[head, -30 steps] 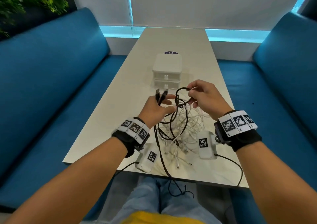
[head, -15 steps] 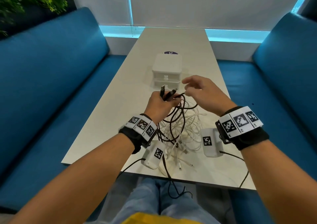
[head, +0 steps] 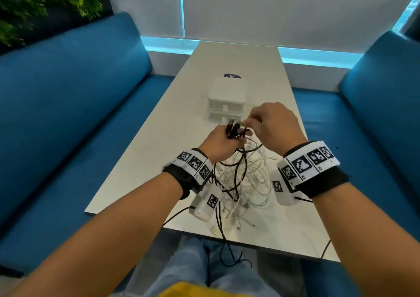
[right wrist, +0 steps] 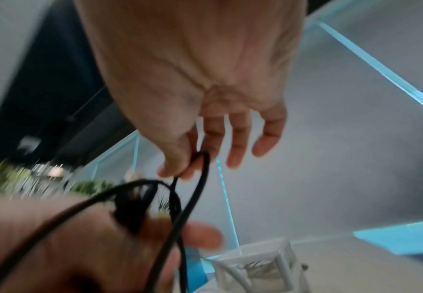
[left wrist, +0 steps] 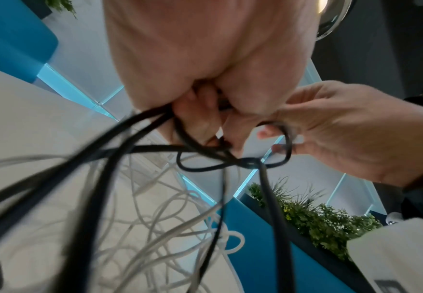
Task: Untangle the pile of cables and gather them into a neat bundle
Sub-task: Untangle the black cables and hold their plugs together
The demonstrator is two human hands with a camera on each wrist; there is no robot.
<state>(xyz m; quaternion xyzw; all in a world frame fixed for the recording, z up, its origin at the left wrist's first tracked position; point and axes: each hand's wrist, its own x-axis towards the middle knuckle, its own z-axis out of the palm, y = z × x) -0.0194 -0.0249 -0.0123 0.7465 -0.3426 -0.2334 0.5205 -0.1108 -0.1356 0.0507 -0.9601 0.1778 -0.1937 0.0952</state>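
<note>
Black cable (head: 234, 130) ends bunched, left hand (head: 219, 145) grip hidden, right hand (right wrist: 205, 83) pinch blurred

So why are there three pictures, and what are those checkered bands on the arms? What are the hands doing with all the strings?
There is no machine here, just a person sitting at a table with small cameras strapped on. The big picture comes from a camera on the head, looking down at both arms. The other two come from cameras on each wrist, looking along the hand, so everything looks huge and blurry. The checkered bands are wrist straps with patterns on them.

The strings are cables. A tangle of white cables lies on the table, with black cables mixed in. The left hand grips a bunch of black cables with the plugs sticking up. The right hand pinches a loop of black cable between thumb and finger. Behind them stands a small white box with drawers.
</note>
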